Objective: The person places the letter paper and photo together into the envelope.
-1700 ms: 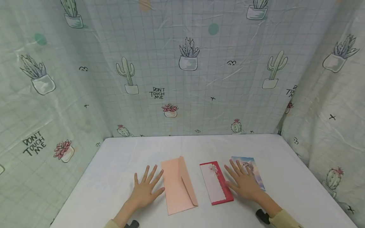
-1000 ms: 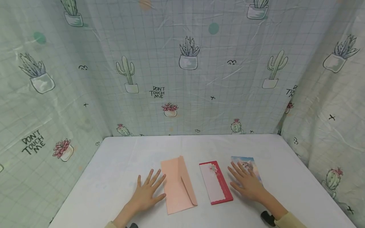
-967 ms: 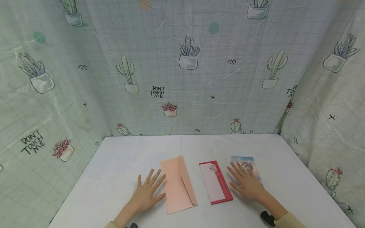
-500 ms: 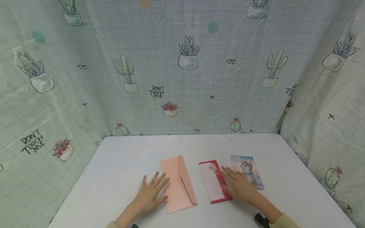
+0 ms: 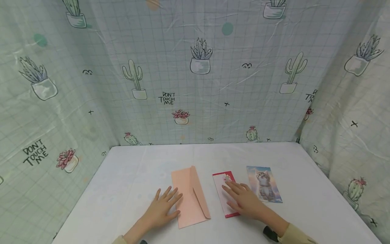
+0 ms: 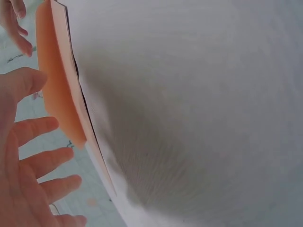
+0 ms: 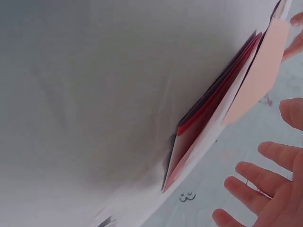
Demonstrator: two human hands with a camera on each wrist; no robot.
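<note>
A peach envelope with its flap toward the right lies in the middle of the white table. My left hand, fingers spread, is over its left edge; the left wrist view shows those fingers straight and holding nothing. To the right lies a folded card, white with a red border and a flower. Above it my right hand hides much of its right side. In the right wrist view, the right hand has its fingers apart and appears raised off the card.
A picture card with a kitten lies flat at the right, beside the right hand. White cloth covers the table. Cactus-printed curtains stand behind it and along both sides.
My right hand has moved left from over the kitten card to over the red-bordered card, uncovering the kitten. The left hand has shifted slightly right over the envelope. The papers stay put.
</note>
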